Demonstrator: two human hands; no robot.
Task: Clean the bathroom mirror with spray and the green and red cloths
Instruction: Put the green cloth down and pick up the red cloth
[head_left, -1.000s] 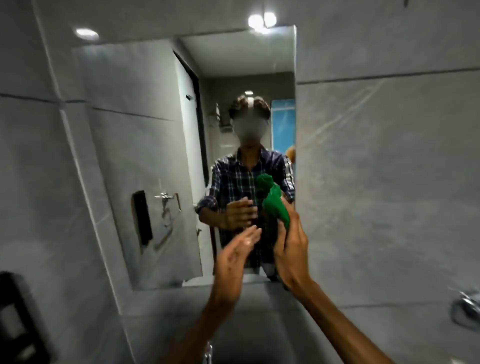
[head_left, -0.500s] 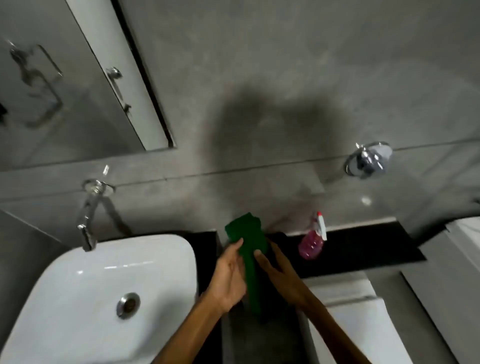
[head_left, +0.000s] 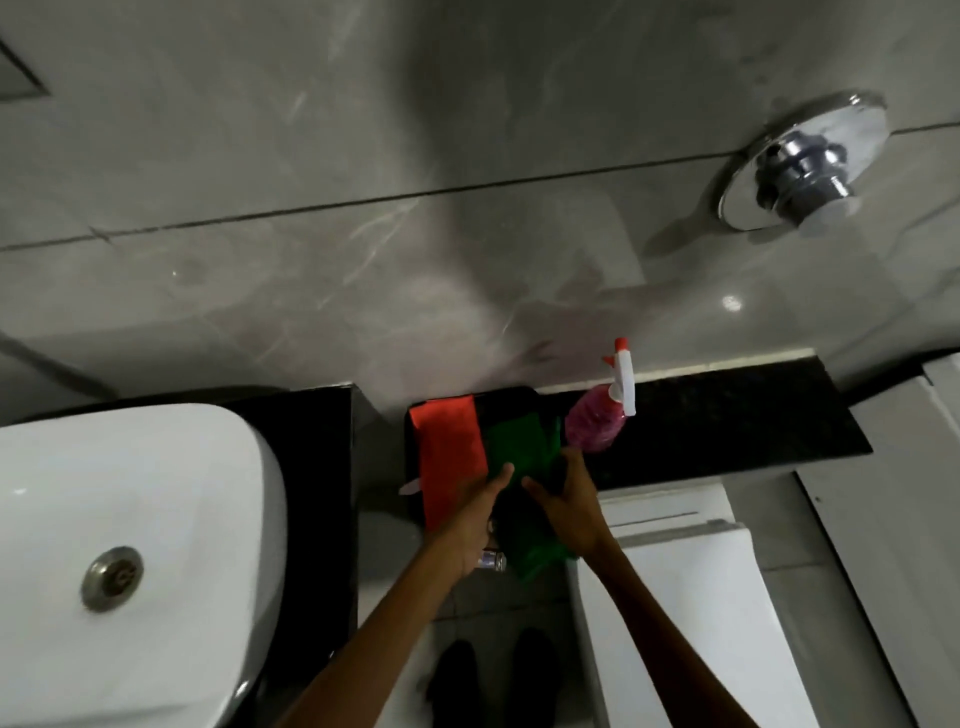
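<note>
The green cloth (head_left: 515, 446) hangs over a dark ledge beside the red cloth (head_left: 451, 448), which is draped flat to its left. My left hand (head_left: 470, 517) pinches the green cloth's left edge with its fingers. On the cloth's right side, my right hand (head_left: 567, 501) grips it, fingers curled over the top. The cloth's lower end (head_left: 535, 553) dangles between my wrists. A pink spray bottle (head_left: 595, 430) with a white and red trigger stands on the black counter just right of the cloths, close to my right fingers. Only a mirror corner (head_left: 18, 78) shows at top left.
A white basin (head_left: 156, 493) with a metal drain fills the left. The black counter (head_left: 727, 421) runs right along the grey tiled wall, which carries a chrome valve (head_left: 802, 166). A white toilet tank (head_left: 675, 566) sits below right. My shoes (head_left: 493, 675) stand on the floor.
My view has dropped from the mirror to the counter. Both hands have brought the green cloth down from the mirror and lowered it beside the red cloth.
</note>
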